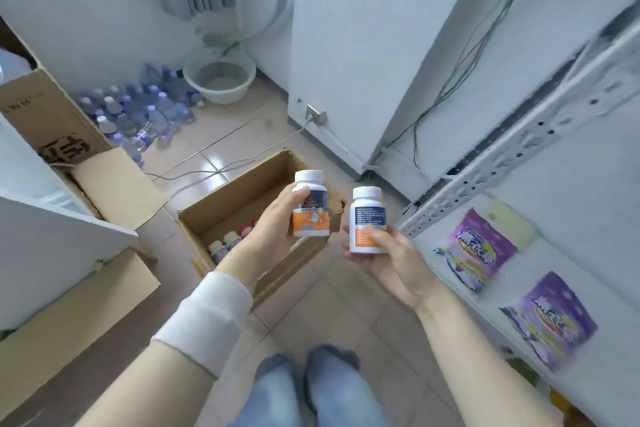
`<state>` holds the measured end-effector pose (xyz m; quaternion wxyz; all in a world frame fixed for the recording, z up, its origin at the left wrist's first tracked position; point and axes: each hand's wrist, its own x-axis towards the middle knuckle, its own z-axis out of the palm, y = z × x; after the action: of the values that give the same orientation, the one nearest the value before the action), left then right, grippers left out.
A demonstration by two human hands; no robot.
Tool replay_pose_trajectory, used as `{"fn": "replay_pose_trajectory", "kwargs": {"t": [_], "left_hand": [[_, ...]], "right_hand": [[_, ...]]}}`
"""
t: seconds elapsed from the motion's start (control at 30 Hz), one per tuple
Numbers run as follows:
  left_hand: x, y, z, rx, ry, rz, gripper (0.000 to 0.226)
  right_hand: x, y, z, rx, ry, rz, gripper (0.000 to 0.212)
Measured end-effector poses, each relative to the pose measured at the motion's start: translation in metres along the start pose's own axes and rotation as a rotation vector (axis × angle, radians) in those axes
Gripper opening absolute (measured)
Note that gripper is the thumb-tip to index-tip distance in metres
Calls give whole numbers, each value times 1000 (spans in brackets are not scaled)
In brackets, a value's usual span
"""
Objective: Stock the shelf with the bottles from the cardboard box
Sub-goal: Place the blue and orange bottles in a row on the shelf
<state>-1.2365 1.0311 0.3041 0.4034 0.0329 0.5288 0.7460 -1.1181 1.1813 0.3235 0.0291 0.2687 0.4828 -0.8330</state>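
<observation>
Left hand (275, 224) around white-capped, orange-labelled bottle (311, 215)

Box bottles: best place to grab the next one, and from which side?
The cap, from straight above. The bottles stand upright in a tight row in the box, caps up. Neighbours and cardboard hem in the bodies, so only the tops are exposed. Pinch the end cap round its rim, then lift straight up.
</observation>
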Motion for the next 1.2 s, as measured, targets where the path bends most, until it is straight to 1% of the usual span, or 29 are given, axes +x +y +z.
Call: {"fn": "replay_pose_trajectory", "kwargs": {"t": [0.03, 0.1, 0.13, 0.17, 0.2, 0.27, 0.3, 0.33, 0.37, 0.4, 0.43, 0.47, 0.5, 0.53, 0.6, 0.73, 0.83, 0.87, 0.9, 1.0, 1.03, 1.07, 1.17, 1.2], "left_hand": [[-5, 5, 22, 35, -39, 25, 31], [-15, 14, 68, 104, -97, 94, 34], [-19, 16, 91, 132, -119, 125, 29], [-22, 16, 114, 158, -141, 148, 24], [-25, 17, 139, 173, -168, 165, 20], [-33, 13, 188, 176, -229, 196, 12], [-37, 10, 213, 173, -265, 205, 12], [-42, 6, 239, 165, -305, 207, 13], [-47, 1, 264, 156, -342, 209, 16], [-51, -3, 290, 154, -373, 214, 23], [-54, -7, 317, 162, -400, 220, 30], [-56, -10, 343, 172, -424, 225, 34], [-58, -14, 369, 176, -444, 227, 33], [-60, -17, 393, 173, -465, 230, 29], [-63, -20, 438, 182, -510, 238, 24], [-66, -22, 513, 270, -619, 286, 20], [-59, -17, 563, 310, -681, 321, 16], [-55, -14, 579, 318, -698, 327, 15], [-51, -10, 595, 321, -716, 327, 15], [-31, 6, 640, 357, -773, 336, 13], [-22, 12, 655, 376, -795, 340, 14], [-13, 17, 669, 391, -816, 343, 15], [17, 31, 706, 467, -845, 358, 29], [29, 33, 718, 509, -848, 369, 31]], "right_hand": [[-18, -10, -6, 28, 11, -41, 50], [-51, -29, -21, 42, 48, -140, 69], [-69, -38, -31, 33, 75, -187, 78], [-86, -46, -42, 21, 104, -233, 79], [-103, -55, -55, 23, 128, -277, 72], [-140, -69, -85, 74, 145, -349, 49], [-159, -76, -101, 100, 151, -372, 45], [-177, -83, -117, 123, 158, -393, 49], [-197, -90, -135, 157, 161, -415, 58], [-216, -96, -152, 191, 150, -433, 62], [-234, -104, -169, 218, 138, -446, 57], [-252, -110, -189, 238, 142, -455, 47], [-268, -117, -208, 253, 154, -465, 39], [-284, -126, -224, 247, 170, -483, 36], [-312, -143, -250, 160, 227, -545, 33], [-352, -179, -280, -23, 342, -645, 37], [-368, -208, -298, -197, 438, -663, 21], [-372, -217, -304, -233, 466, -663, 20], [-374, -227, -311, -258, 491, -661, 20], [-379, -264, -329, -286, 534, -653, 40], [-380, -277, -337, -285, 531, -647, 43], [-380, -291, -345, -294, 522, -648, 41], [-377, -333, -366, -371, 515, -665, 22], [-374, -346, -372, -389, 527, -671, 19]]}}
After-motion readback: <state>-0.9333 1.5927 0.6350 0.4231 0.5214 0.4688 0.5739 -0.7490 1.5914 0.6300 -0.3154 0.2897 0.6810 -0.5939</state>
